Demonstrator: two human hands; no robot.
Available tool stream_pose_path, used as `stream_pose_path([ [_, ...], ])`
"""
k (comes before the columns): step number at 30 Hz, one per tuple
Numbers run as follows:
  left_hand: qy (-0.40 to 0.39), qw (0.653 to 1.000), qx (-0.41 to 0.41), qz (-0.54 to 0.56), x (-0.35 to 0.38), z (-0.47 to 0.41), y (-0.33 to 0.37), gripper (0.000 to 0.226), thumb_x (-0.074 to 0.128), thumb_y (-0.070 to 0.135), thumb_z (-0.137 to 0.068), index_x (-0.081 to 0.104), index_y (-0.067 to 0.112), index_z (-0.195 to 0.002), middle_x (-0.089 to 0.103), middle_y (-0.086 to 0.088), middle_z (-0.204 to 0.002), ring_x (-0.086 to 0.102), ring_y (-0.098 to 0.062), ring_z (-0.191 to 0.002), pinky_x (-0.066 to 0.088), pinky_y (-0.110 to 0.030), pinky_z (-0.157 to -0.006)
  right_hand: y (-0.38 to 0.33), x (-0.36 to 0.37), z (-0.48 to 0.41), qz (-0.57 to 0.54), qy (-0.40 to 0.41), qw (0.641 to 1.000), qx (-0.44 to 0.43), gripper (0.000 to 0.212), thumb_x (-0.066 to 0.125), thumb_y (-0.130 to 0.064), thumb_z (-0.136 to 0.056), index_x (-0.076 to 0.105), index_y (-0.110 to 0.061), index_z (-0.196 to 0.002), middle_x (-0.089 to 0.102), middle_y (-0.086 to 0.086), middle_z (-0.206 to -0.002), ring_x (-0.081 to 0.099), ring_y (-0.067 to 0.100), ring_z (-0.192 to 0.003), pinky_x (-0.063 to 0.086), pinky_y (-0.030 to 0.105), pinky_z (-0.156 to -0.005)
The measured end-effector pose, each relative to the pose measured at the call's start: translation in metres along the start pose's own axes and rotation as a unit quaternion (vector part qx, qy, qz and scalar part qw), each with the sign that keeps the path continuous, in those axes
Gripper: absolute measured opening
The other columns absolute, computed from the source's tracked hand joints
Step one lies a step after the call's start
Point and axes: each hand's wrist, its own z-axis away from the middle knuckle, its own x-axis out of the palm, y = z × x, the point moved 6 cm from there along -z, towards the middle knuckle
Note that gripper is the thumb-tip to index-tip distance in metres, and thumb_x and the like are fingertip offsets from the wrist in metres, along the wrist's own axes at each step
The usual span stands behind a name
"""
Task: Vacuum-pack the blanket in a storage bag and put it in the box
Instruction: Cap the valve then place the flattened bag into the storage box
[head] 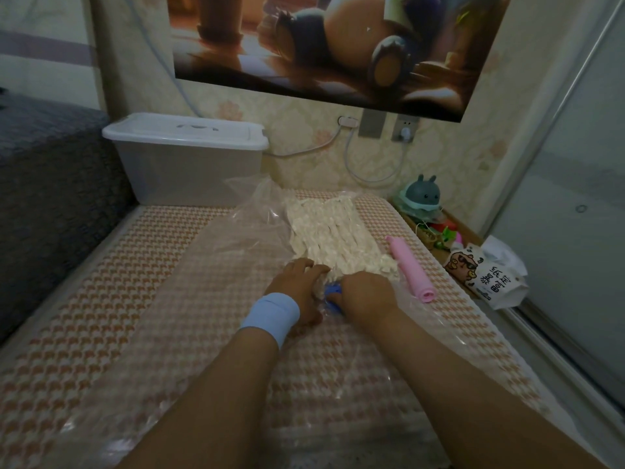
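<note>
A cream blanket (324, 231) lies shrunk and wrinkled inside a clear plastic storage bag (216, 299) spread over the patterned mattress. My left hand (301, 282) presses down on the near end of the blanket through the bag. My right hand (365, 292) grips a blue valve cap (333, 292) on the bag, fingers curled over it. A pink hand pump (411, 269) lies on the bag just right of the blanket. The white lidded storage box (189, 157) stands shut at the far left of the bed.
A grey sofa cover (50, 204) rises on the left. A teal toy (421, 196), small trinkets and a white snack bag (487, 272) crowd the ledge on the right, beside a glass door (575, 214). Cables and sockets (404, 128) hang on the far wall.
</note>
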Motion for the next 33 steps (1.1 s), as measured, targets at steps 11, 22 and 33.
stream_pose_path([
  [11, 0.004, 1.0, -0.013, -0.01, 0.005, -0.004, -0.006, 0.104, 0.078, 0.038, -0.068, 0.014, 0.037, -0.149, 0.013, 0.0, -0.156, 0.015, -0.028, -0.143, 0.029, -0.043, -0.114, -0.011, -0.003, 0.004, 0.033, -0.012, 0.998, -0.056, 0.021, 0.052, -0.021, -0.097, 0.06, -0.013, -0.114, 0.064, 0.008, -0.114, 0.062, 0.029, -0.104, 0.043, 0.034, -0.08],
  [22, -0.009, 1.0, -0.015, -0.01, 0.006, -0.005, -0.006, 0.103, 0.077, 0.036, -0.071, 0.012, 0.036, -0.151, 0.013, 0.001, -0.156, 0.014, -0.026, -0.144, 0.029, -0.043, -0.114, -0.01, 0.0, 0.001, 0.019, -0.029, 0.998, -0.044, 0.021, 0.054, -0.019, -0.095, 0.066, -0.012, -0.111, 0.066, 0.009, -0.114, 0.064, 0.028, -0.104, 0.044, 0.033, -0.079],
  [33, -0.063, 0.997, -0.04, -0.022, 0.004, 0.007, -0.003, 0.098, 0.074, 0.027, -0.077, 0.01, 0.037, -0.151, 0.013, 0.001, -0.158, 0.019, -0.027, -0.143, 0.034, -0.045, -0.111, -0.015, -0.008, 0.007, 0.039, -0.025, 0.998, -0.05, 0.025, 0.047, -0.019, -0.099, 0.063, -0.012, -0.116, 0.065, 0.009, -0.12, 0.062, 0.029, -0.11, 0.046, 0.036, -0.088],
])
